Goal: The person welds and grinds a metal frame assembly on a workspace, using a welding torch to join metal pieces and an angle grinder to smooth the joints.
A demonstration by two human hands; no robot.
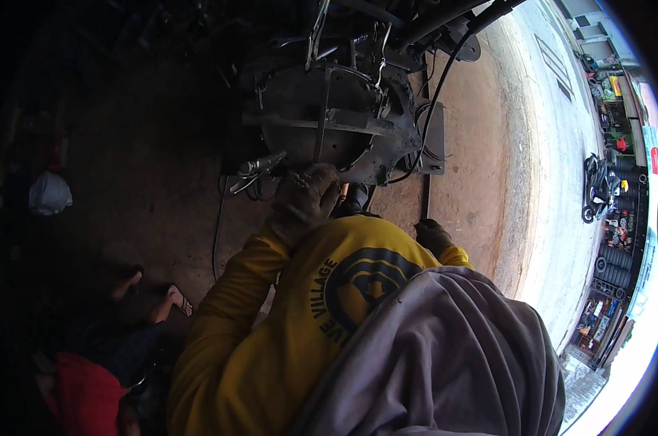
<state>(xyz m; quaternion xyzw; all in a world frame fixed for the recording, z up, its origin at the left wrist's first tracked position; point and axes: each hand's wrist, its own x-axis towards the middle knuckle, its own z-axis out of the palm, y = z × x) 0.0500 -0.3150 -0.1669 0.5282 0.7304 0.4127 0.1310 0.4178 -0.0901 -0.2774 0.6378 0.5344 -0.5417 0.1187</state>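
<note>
My left hand (303,203), dark and in a yellow sleeve, is at the near edge of a round dark metal plate (292,98). Its fingers are curled at the near end of a narrow flat metal bar (322,116) lying across the plate. A second bar (358,122) crosses it sideways. My right hand (434,236) is lower and to the right, curled by the near end of a long thin rod (426,196); its grip is mostly hidden. Locking pliers (381,54) stand at the plate's far edge, and a metal clamp-like tool (260,166) lies left of my left hand.
A black cable (445,87) loops down the right side of the metalwork. At lower left, a person in red (89,396) is close by, with a sandalled foot (178,299) on the brown floor. A pale bundle (50,194) is farther left. A motorcycle (598,189) stands across the road.
</note>
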